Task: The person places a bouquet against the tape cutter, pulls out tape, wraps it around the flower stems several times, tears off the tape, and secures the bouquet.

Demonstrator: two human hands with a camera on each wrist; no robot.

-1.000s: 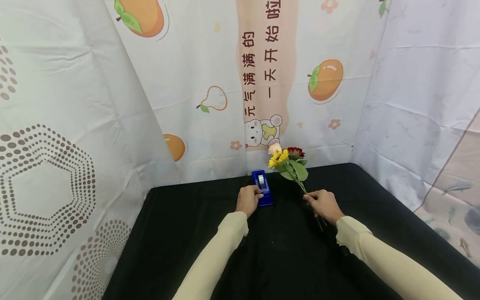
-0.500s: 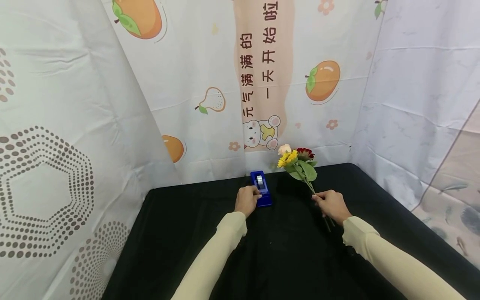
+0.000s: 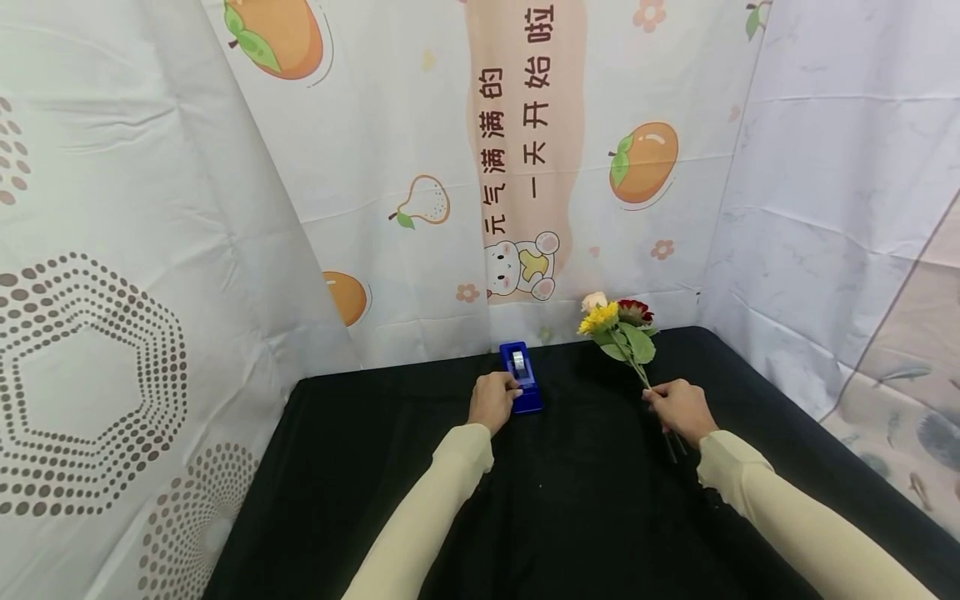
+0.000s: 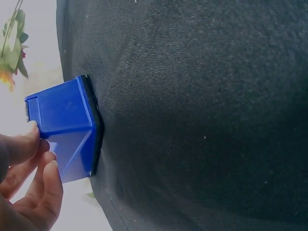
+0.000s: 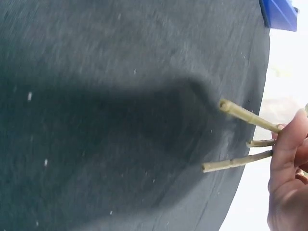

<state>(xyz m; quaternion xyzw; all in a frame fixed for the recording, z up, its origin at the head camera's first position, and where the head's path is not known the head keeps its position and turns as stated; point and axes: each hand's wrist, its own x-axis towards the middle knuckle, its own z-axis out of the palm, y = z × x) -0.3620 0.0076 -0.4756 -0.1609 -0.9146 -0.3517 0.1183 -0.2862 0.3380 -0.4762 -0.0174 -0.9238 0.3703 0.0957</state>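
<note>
A blue tape dispenser (image 3: 527,392) with a roll of clear tape stands on the black cloth. My left hand (image 3: 493,399) is at its left side; in the left wrist view, my thumb and a finger pinch the edge of the blue body (image 4: 67,108). My right hand (image 3: 681,410) grips a small bunch of flowers (image 3: 626,333) by the stems, above the cloth to the right of the dispenser. The bunch has yellow, pale pink and dark red blooms with green leaves. Below my fingers, the cut stem ends (image 5: 236,163) stick out in the right wrist view.
Black cloth (image 3: 585,517) covers the table, whose far edge runs just behind the dispenser. White printed curtains (image 3: 420,275) hang close behind it and at both sides.
My right hand has moved right with the flowers, away from the tape dispenser. My left hand has stayed on the dispenser, and the head view has shifted very slightly.
</note>
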